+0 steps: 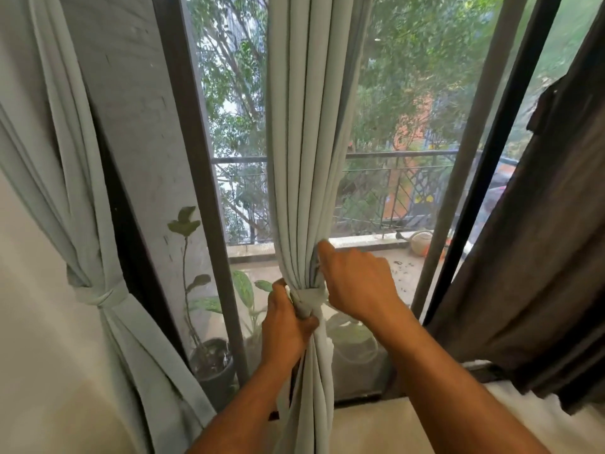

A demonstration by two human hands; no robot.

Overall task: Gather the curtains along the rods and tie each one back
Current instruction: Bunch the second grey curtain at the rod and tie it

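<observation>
The pale green curtain on the left [98, 224] already hangs gathered and cinched by a knotted band [100, 298], so that one looks finished. The middle curtain [311, 142] is bunched into tight pleats in front of the window frame [196, 158], and a tie of the same cloth [306, 298] is wrapped around its waist — the work here seems to be at the knotting or tightening stage, not yet settled. The dark curtain on the right [540, 240] hangs loose with no tie visible, so by my reading it is still to be done. The left hand [284, 326] is closed around the bundle just at and below the tie, thumb across the front, gripping the cloth. The right hand [357, 286] is on the opposite side of the bundle, knuckles up, index finger stretched up along the pleats while the other fingers curl behind the fabric at the tie — whether they pinch the tie's end I cannot tell.
</observation>
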